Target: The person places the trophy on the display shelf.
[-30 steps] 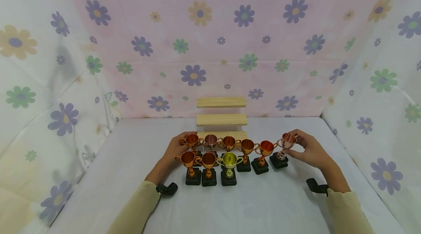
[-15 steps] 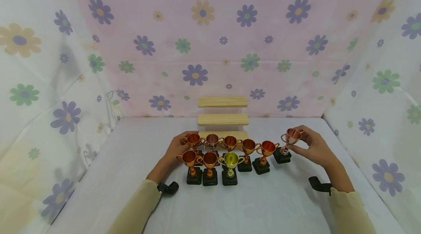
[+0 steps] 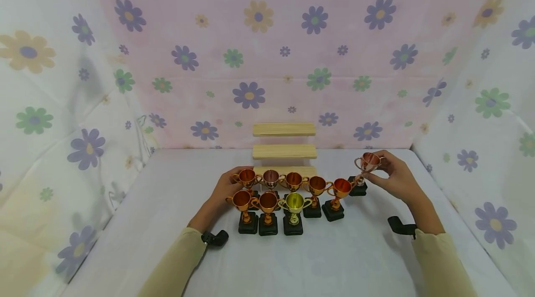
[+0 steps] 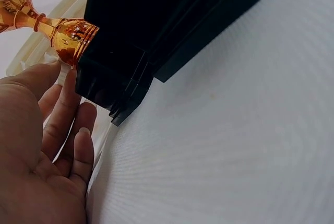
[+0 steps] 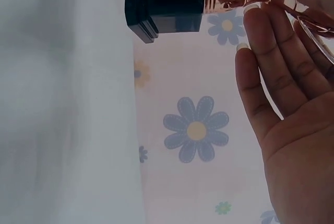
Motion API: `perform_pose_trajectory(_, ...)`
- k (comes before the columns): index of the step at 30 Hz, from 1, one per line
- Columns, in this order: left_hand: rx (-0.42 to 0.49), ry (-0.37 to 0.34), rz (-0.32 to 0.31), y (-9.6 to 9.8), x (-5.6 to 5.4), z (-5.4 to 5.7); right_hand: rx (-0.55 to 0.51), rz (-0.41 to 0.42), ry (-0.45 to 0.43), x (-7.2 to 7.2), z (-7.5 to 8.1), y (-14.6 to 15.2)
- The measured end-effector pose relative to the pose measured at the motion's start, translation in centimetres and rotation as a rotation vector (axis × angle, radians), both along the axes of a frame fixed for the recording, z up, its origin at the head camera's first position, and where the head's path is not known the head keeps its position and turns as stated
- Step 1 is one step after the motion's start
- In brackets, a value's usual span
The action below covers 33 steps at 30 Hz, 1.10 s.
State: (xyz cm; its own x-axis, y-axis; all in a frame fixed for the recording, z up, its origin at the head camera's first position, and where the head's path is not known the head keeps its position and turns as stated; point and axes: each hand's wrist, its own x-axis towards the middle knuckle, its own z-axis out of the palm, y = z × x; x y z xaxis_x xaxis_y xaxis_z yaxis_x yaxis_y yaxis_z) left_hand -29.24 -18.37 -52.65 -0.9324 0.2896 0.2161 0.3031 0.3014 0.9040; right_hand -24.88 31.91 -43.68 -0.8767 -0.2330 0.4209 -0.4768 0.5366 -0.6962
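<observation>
In the head view, my right hand pinches a rose-gold trophy cup near its handle and stem, at the right end of the group. The right wrist view shows its black square base, with my thumb and fingers at the upper stem. My left hand lies beside the back-left orange trophy cup, partly behind it. In the left wrist view, the fingers are loosely bent, their tips right by a shiny orange stem and a black base.
Several orange and copper trophies, such as one orange trophy, stand in two rows on the white-covered table. One yellow-gold trophy is in the front row. Behind them rises a stepped wooden rack, close to the flowered back cloth.
The rose-gold trophy and my right hand first shifted slightly right, then back towards the far side of the table. My left hand stays by the back-left trophy.
</observation>
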Motion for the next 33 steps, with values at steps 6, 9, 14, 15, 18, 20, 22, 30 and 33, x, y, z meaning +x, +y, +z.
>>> perform_pose_trajectory(6,0.006,-0.009,0.006,0.0,0.0,0.1,0.023,-0.033,0.018,-1.1,1.0,-0.6)
perform_pose_trajectory(9,0.012,0.001,0.001,0.0,0.0,0.1,0.051,-0.047,0.028,-1.6,1.8,-1.0)
perform_pose_trajectory(14,0.028,-0.007,0.002,0.0,0.0,0.0,0.082,-0.048,0.034,-2.4,2.8,-1.4)
perform_pose_trajectory(15,0.030,-0.011,0.004,0.0,0.0,-0.1,0.089,-0.048,0.034,-2.6,3.0,-1.5)
perform_pose_trajectory(18,0.031,-0.018,0.012,0.1,-0.1,-0.3,0.109,-0.043,0.016,-3.1,3.5,-1.8)
perform_pose_trajectory(20,0.023,-0.016,0.019,0.1,-0.1,-0.4,0.118,-0.035,0.004,-3.4,4.0,-1.9)
perform_pose_trajectory(22,0.013,-0.017,0.024,0.1,-0.1,-0.4,0.114,-0.023,-0.011,-3.8,4.6,-2.1)
perform_pose_trajectory(30,0.005,0.003,0.003,0.6,1.5,2.2,0.108,-0.027,-0.052,-4.9,7.2,-3.0)
perform_pose_trajectory(33,0.008,0.020,-0.004,0.7,2.1,2.9,0.121,-0.014,-0.056,-5.4,7.9,-3.4)
